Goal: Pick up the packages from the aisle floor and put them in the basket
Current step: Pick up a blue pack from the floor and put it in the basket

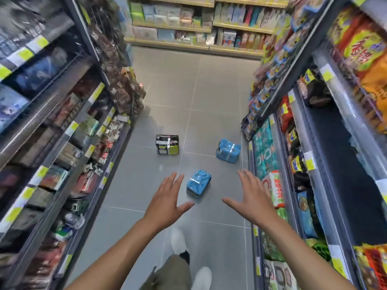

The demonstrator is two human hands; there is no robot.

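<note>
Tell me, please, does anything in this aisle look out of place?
Yes: three packages lie on the floor rather than on shelves, a black one and two blue ones. Both hands are open above the nearest.

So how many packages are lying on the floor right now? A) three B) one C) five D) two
A: the floor holds three: a blue package between the open left hand and right hand, another blue package farther right, and a black package.
</note>
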